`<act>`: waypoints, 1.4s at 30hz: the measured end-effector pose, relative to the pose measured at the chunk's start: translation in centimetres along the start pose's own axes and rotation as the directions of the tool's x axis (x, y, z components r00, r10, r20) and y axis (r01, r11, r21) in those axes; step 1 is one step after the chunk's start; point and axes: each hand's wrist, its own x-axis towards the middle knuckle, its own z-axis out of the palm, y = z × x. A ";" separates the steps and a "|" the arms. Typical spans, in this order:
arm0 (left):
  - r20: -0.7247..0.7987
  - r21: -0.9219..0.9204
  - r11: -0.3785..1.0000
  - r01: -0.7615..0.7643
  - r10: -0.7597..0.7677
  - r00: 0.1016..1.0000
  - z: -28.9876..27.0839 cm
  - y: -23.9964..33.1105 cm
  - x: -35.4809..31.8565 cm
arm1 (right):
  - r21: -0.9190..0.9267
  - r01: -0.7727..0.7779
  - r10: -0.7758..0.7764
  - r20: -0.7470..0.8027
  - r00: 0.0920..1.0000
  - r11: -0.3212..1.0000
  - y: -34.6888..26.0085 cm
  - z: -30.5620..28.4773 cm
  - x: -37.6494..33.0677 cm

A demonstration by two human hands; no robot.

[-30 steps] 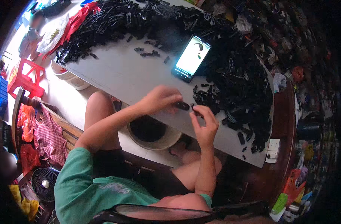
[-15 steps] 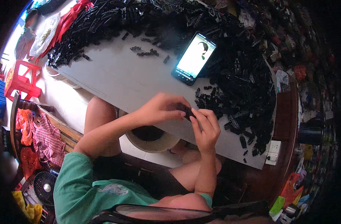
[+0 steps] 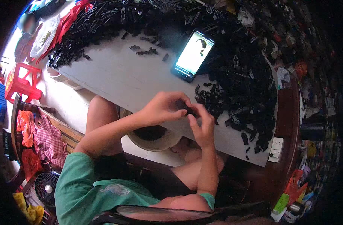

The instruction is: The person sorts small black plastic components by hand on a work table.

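Note:
Just above the near edge of the grey-white table [image 3: 115,71], my two hands meet over a small black plastic part [image 3: 182,105]. My left hand [image 3: 164,108] is curled round it, thumb and fingers closed. From the other side, the fingertips and thumb of my right hand [image 3: 203,125] pinch its right end. Most of the part is covered by fingers, so its exact shape cannot be made out. To the right of my hands lies a heap of similar black plastic pieces [image 3: 239,97].
A lit phone [image 3: 192,56] rests beyond my hands against the black heap. Under the table edge stands a round pale bucket [image 3: 158,146] with dark contents. Left are a red stool [image 3: 23,82], a wooden bench [image 3: 68,137] and a black fan [image 3: 47,187]. A person [image 3: 27,35] is at far left.
My right hand has shifted slightly left and its fingers have closed further over the black part, against the left hand. The left hand has barely moved.

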 end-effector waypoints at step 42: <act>-0.039 0.007 0.998 0.063 -0.063 0.997 -0.2 -1.8 0.0 | -0.590 0.473 -0.516 0.109 0.850 0.654 -0.9 1.1 0.3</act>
